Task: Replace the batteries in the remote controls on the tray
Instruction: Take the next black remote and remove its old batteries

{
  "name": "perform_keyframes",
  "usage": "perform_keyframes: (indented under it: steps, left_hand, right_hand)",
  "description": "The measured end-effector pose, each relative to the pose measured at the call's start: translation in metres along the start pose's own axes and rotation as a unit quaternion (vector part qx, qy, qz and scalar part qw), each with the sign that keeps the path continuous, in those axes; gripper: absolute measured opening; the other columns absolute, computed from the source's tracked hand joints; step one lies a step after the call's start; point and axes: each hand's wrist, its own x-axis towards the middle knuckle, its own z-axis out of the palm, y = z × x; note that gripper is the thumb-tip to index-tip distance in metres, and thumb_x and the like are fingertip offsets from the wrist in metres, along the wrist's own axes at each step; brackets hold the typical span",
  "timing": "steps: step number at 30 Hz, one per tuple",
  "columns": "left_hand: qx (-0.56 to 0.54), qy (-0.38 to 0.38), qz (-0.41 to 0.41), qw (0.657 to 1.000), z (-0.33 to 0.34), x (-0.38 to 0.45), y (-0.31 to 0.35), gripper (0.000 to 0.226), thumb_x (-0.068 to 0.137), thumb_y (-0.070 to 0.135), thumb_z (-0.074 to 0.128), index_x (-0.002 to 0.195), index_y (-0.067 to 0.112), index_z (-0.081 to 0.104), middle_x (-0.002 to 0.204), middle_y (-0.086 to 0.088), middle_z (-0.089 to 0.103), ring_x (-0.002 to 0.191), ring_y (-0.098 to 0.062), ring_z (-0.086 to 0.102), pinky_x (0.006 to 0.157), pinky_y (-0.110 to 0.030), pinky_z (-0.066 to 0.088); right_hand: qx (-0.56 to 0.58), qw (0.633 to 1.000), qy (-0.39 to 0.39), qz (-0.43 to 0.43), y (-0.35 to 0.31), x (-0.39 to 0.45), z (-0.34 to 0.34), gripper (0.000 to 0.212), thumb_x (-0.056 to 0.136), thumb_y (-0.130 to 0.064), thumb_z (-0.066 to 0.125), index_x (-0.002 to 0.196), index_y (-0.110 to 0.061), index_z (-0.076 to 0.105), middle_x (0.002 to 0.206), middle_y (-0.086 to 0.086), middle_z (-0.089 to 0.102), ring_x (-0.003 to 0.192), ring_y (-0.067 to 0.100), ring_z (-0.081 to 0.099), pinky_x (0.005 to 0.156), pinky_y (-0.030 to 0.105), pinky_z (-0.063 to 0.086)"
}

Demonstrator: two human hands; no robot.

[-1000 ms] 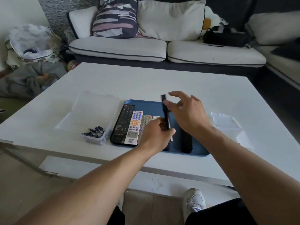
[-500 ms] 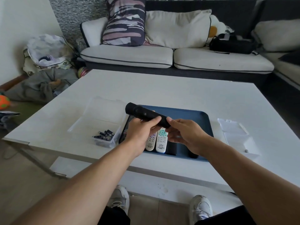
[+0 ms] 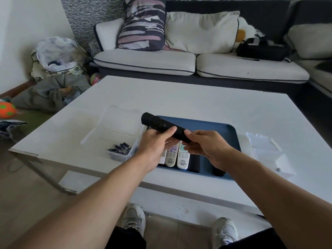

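Both bare forearms reach forward from the lower corners, converging above the table. The left hand [image 3: 154,145] curls around a black remote [image 3: 161,125], thumb laid along its top. The right hand [image 3: 206,145] pinches the remote's near end between thumb and curled fingers [image 3: 187,147], wrists nearly level.

The person is wearing nothing on either forearm: the left hand [image 3: 154,146] and right hand [image 3: 206,146] are showing no sleeves, rings or watch. Dark, black-looking trousers [image 3: 125,238] are covering both legs at the near edge. Pale grey-white laced trainers [image 3: 133,218] are showing below, one on each foot.
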Motion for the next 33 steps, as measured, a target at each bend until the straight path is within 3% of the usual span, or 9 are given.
perform_keyframes:
  steps: [3,6,11,16,22,27,29,31,33]
  left_hand:
    - [0.003,-0.003,-0.006,1.000,-0.003,0.000,0.001,0.015,0.093,0.006,0.068,0.104,-0.004,0.067,0.096,-0.015,0.076,0.091,-0.023,0.075,0.088,-0.036,0.060]
    - [0.017,-0.001,-0.010,1.000,-0.005,0.000,0.000,0.017,0.093,0.005,0.068,0.105,-0.007,0.067,0.097,-0.016,0.076,0.091,-0.023,0.075,0.085,-0.035,0.061]
    - [0.038,0.012,-0.031,0.999,-0.010,0.001,-0.004,0.025,0.093,0.004,0.069,0.114,-0.009,0.065,0.106,-0.021,0.075,0.097,-0.029,0.075,0.086,-0.037,0.062]
    - [0.045,0.020,-0.036,0.998,-0.014,0.004,-0.005,0.027,0.094,0.009,0.069,0.116,-0.005,0.063,0.109,-0.022,0.074,0.096,-0.030,0.075,0.091,-0.044,0.059]
    - [-0.024,0.042,-0.078,0.996,-0.011,0.004,-0.002,0.039,0.104,0.035,0.053,0.122,0.001,0.058,0.110,-0.021,0.073,0.091,-0.034,0.076,0.086,-0.042,0.061]
    - [0.003,0.045,-0.071,0.996,-0.006,0.003,-0.005,0.035,0.106,0.035,0.049,0.119,0.006,0.061,0.093,-0.012,0.078,0.087,-0.028,0.076,0.077,-0.038,0.062]
    - [0.014,0.075,-0.063,0.995,-0.004,0.006,-0.006,0.028,0.105,0.036,0.051,0.111,0.012,0.065,0.103,-0.013,0.077,0.091,-0.028,0.075,0.076,-0.039,0.061]
    - [0.026,0.108,-0.054,0.992,-0.005,0.008,-0.005,0.026,0.104,0.038,0.052,0.105,0.016,0.066,0.109,-0.015,0.075,0.095,-0.030,0.074,0.080,-0.043,0.061]
    - [0.035,0.144,-0.046,0.988,-0.008,0.010,-0.004,0.029,0.101,0.044,0.054,0.103,0.017,0.067,0.100,-0.012,0.076,0.089,-0.027,0.073,0.087,-0.049,0.060]
  right_hand:
    - [-0.044,0.999,0.021,0.000,-0.002,-0.001,0.002,0.030,0.089,-0.038,0.074,0.099,-0.010,0.076,0.092,0.008,0.078,0.088,0.024,0.075,0.081,0.035,0.062]
    - [-0.072,0.996,0.056,-0.008,0.000,-0.002,0.004,0.028,0.085,-0.038,0.078,0.104,-0.017,0.075,0.094,0.006,0.077,0.079,0.018,0.075,0.078,0.036,0.063]
    - [-0.292,0.946,0.071,-0.123,0.003,-0.006,0.008,0.041,0.073,-0.039,0.088,0.110,-0.039,0.072,0.097,-0.018,0.072,0.085,0.001,0.068,0.074,0.018,0.052]
    - [-0.363,0.913,0.075,-0.169,0.000,-0.009,0.020,0.035,0.078,-0.020,0.083,0.108,-0.035,0.074,0.093,-0.021,0.063,0.076,-0.004,0.060,0.064,0.009,0.037]
    - [-0.405,0.898,0.052,-0.165,-0.003,-0.011,0.015,0.032,0.085,-0.027,0.077,0.114,-0.041,0.073,0.080,-0.019,0.059,0.070,-0.004,0.054,0.058,0.011,0.032]
    - [-0.428,0.889,0.041,-0.159,0.003,-0.015,0.009,0.029,0.088,-0.033,0.073,0.116,-0.041,0.072,0.078,-0.018,0.059,0.073,0.003,0.057,0.059,0.017,0.038]
    - [-0.440,0.883,0.048,-0.155,0.005,-0.018,0.004,0.025,0.088,-0.033,0.073,0.112,-0.040,0.073,0.080,-0.013,0.063,0.077,0.008,0.060,0.065,0.023,0.047]
    - [-0.458,0.877,0.047,-0.136,0.008,-0.020,-0.003,0.020,0.088,-0.035,0.072,0.107,-0.037,0.074,0.083,-0.009,0.069,0.082,0.014,0.064,0.072,0.031,0.053]
    - [-0.482,0.870,0.026,-0.099,0.012,-0.024,-0.013,0.019,0.087,-0.037,0.073,0.106,-0.036,0.074,0.085,-0.009,0.073,0.077,0.014,0.067,0.069,0.031,0.055]
